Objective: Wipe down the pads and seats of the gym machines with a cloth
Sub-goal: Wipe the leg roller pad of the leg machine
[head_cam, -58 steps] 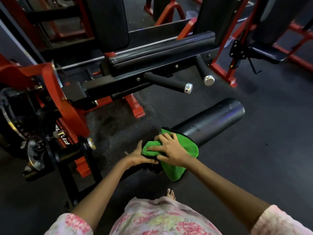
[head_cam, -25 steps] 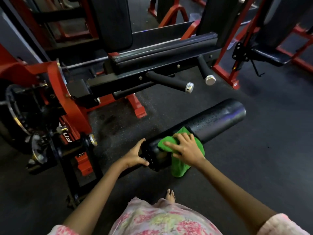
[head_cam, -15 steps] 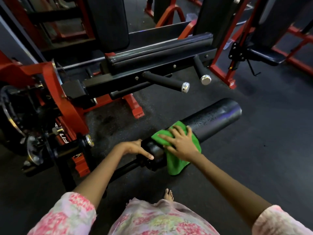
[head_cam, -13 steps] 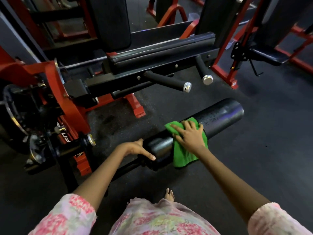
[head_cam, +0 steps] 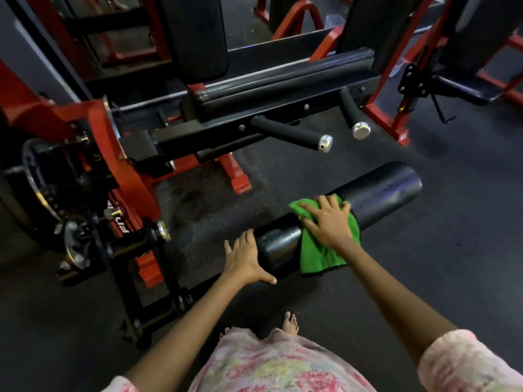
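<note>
The right hand (head_cam: 328, 222) presses the green cloth (head_cam: 325, 250) with flat, spread fingers onto the roller pad (head_cam: 379, 190); the left hand (head_cam: 246, 256), fingers straight, steadies the pad's near end. The cloth looks soft and limp, the pad firm and smooth, probably free to roll, so bracing its end makes sense. Bare pad stretches beyond the right hand, with open floor (head_cam: 424, 278) around it.

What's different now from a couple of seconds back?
The right hand has slid the green cloth along the black roller pad, from its near end toward the middle. The left hand still braces the near end, fingers flat.
</note>
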Action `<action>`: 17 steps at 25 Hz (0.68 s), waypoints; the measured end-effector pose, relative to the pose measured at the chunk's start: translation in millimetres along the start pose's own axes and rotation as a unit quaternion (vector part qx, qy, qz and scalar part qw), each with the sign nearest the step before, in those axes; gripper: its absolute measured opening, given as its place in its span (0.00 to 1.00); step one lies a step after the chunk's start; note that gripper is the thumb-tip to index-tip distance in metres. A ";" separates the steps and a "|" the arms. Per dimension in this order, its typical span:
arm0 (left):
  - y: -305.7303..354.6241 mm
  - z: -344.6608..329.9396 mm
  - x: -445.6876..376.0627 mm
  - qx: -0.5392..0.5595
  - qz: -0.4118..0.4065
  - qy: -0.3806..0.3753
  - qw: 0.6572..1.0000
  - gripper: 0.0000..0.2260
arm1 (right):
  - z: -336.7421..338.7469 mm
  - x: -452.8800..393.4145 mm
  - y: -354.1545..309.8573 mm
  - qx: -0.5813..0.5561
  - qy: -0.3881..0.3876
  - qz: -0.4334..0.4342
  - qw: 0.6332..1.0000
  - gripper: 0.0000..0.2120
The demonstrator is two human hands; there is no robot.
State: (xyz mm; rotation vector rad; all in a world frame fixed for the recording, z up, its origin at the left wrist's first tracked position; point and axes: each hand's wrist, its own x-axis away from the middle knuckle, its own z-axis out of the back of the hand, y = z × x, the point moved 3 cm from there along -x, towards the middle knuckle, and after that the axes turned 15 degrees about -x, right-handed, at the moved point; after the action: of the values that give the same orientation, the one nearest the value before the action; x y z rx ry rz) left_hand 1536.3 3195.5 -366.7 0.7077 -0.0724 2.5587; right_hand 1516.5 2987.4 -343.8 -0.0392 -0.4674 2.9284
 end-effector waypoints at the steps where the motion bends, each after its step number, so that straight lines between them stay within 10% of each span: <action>1: 0.3 -0.8 1.8 -0.006 0.006 0.010 1.000 0.59 | 3.3 -7.6 4.2 0.014 -0.004 -0.051 0.999 0.25; 6: 7.2 -13.6 9.0 -0.043 0.013 0.097 0.994 0.53 | -15.3 4.9 -65.6 0.012 -0.013 -0.020 1.000 0.20; 12: -13.9 -24.9 10.1 0.102 -0.037 0.151 0.983 0.57 | -31.4 57.7 -45.2 0.048 0.007 0.237 0.970 0.27; 17: -15.4 -24.9 5.3 0.134 -0.057 0.099 0.984 0.59 | -9.3 12.4 -40.0 -0.017 0.042 0.010 0.999 0.18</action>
State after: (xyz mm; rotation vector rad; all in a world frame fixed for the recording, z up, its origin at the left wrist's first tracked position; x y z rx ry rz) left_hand 1527.7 3215.7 -386.8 0.5306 0.3740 2.5370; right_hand 1511.5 3029.8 -340.2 -0.1727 -0.5052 2.9242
